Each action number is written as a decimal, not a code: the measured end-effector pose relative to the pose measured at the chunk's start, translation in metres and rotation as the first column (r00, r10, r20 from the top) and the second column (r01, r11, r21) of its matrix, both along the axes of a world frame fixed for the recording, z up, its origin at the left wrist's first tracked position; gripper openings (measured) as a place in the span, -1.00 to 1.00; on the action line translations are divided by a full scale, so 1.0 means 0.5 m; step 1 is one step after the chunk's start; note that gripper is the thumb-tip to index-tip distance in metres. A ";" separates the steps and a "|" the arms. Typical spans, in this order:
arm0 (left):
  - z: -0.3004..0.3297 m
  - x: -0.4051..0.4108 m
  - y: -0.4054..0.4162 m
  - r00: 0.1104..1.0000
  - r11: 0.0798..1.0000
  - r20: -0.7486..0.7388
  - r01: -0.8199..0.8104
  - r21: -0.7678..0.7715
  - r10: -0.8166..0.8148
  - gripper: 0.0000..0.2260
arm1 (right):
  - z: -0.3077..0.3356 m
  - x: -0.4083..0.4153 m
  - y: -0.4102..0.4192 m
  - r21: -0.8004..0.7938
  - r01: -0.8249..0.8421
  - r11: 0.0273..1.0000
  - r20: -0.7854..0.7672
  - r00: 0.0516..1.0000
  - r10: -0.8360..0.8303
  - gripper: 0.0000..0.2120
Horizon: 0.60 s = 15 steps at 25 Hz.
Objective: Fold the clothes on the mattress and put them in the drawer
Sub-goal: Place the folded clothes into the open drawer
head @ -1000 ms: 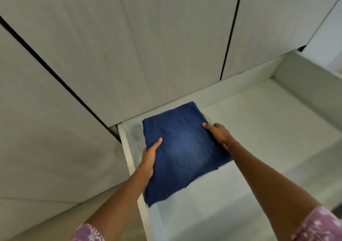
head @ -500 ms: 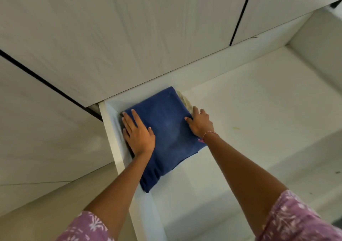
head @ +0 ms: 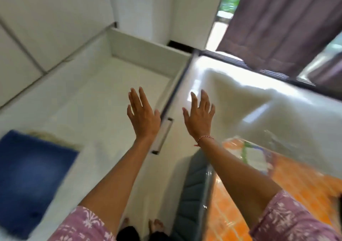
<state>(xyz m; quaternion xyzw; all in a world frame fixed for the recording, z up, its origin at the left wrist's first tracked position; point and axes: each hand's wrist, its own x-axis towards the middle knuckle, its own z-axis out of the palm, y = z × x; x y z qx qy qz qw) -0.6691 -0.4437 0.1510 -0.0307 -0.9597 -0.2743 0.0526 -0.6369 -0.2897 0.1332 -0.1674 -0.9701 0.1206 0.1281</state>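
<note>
The folded blue denim garment (head: 31, 176) lies at the left end of the open white drawer (head: 148, 50), with a pale beige cloth (head: 53, 139) showing under its far edge. My left hand (head: 142, 115) hovers over the drawer's front edge with fingers straight and spread, holding nothing. My right hand (head: 199, 115) is raised beside it over the shiny floor, also flat and empty. The view is blurred by head motion.
The drawer front carries a recessed handle (head: 163, 135). A mattress (head: 288, 185) with an orange patterned cover and grey quilted side lies at lower right. Brown curtains (head: 277, 22) hang over a window at top right. My bare feet (head: 140, 224) stand on the white floor.
Both hands have let go of the blue garment and lifted away to the right. My head has turned right, so the garment now sits at the far left of the view.
</note>
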 end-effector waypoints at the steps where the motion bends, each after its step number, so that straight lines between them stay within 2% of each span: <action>1: 0.003 0.029 0.084 0.996 0.996 -0.017 0.089 -0.008 -0.090 -0.29 | -0.005 0.059 0.080 0.043 0.076 0.996 0.044 0.996 -0.078 -0.44; 4: -0.022 0.163 0.341 0.947 0.948 0.017 0.320 0.008 -0.320 -0.28 | -0.050 0.270 0.310 0.135 0.270 0.953 0.175 0.941 -0.291 -0.43; 6: -0.063 0.272 0.490 0.883 0.885 0.067 0.464 0.027 -0.465 -0.29 | -0.094 0.424 0.429 0.154 0.384 0.910 0.229 0.882 -0.411 -0.42; 10: -0.179 0.488 0.709 0.663 0.665 0.163 0.745 -0.050 -0.731 -0.32 | -0.194 0.701 0.613 0.203 0.620 0.758 0.359 0.673 -0.646 -0.35; 12: -0.244 0.573 0.789 0.558 0.561 0.193 0.827 -0.045 -0.807 -0.32 | -0.247 0.802 0.690 0.229 0.709 0.667 0.429 0.542 -0.723 -0.29; 15: -0.332 0.667 0.890 0.429 0.408 0.180 0.902 -0.144 -0.885 -0.31 | -0.323 0.908 0.793 0.226 0.781 0.582 0.500 0.419 -0.758 -0.18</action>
